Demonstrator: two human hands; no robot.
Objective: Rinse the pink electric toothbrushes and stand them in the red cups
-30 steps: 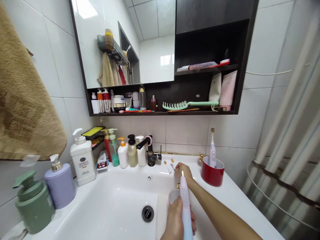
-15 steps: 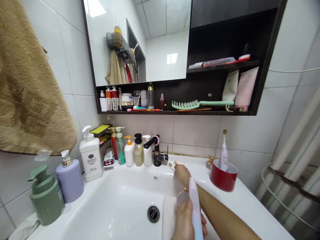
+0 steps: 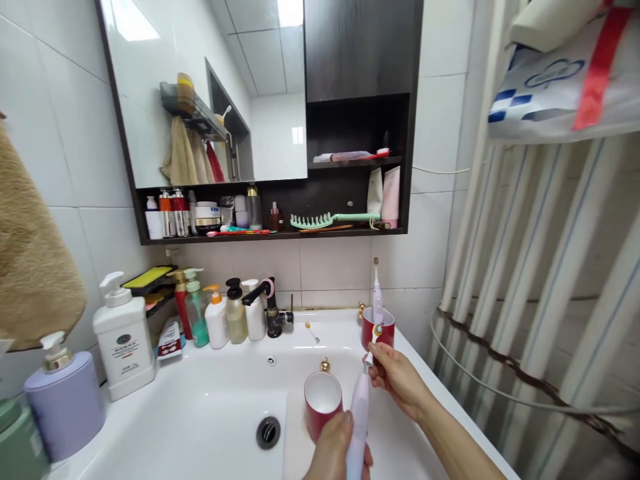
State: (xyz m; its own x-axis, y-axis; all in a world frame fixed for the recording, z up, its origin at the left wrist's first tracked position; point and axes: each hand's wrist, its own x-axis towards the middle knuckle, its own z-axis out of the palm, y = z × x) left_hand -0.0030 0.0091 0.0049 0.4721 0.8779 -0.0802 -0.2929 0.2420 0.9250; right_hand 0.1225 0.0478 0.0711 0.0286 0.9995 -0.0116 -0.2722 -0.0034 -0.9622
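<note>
My left hand (image 3: 331, 448) is wrapped round the pink-to-blue handle of an electric toothbrush (image 3: 357, 413), its metal shaft pointing up. Between the fingertips of my right hand (image 3: 400, 379) is a toothbrush head (image 3: 376, 335), its bristles upward. The base of this head meets the tip of the shaft; whether it is seated cannot be made out. A red cup with a white inside (image 3: 320, 417) stands just left of the handle. Another toothbrush head (image 3: 313, 333) lies on the sink's back ledge. Behind my right hand, a second red cup (image 3: 369, 335) holds another electric toothbrush (image 3: 377, 300).
Several pump bottles (image 3: 217, 319) line the white sink (image 3: 215, 407) beside the black faucet (image 3: 273, 310). Above hangs a dark mirror cabinet (image 3: 360, 53) with a green hairbrush (image 3: 350, 219) on its shelf. White radiator pipes (image 3: 525, 267) stand at right.
My right hand has picked up one toothbrush head from the back ledge and brought it to the handle's shaft. The view has swung right, revealing more of the pipes and a hanging bag.
</note>
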